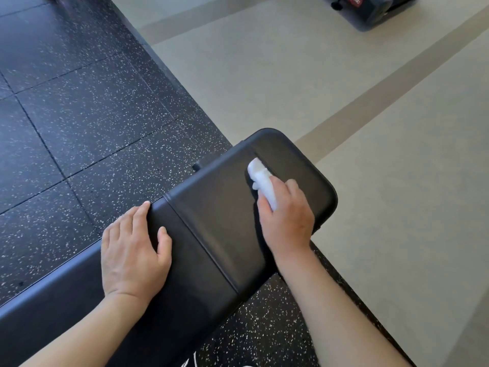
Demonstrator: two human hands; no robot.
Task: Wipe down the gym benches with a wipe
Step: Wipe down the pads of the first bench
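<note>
- Bench (211, 221): long axis runs from near-left to its rounded far-right end.
- Wipe (262, 181): bunched, pressed on the pad near that far end.
- Right hand (287, 215): fingers curled round the wipe; nearer the unwiped end.
- Left hand (133, 250): spread flat, bracing the bench's left edge.

The place was a gym: black speckled rubber floor tiles (79, 115) met a beige striped floor (344, 102), a padded black bench (217, 221) stood there, and dark equipment (370, 11) sat beyond.
</note>
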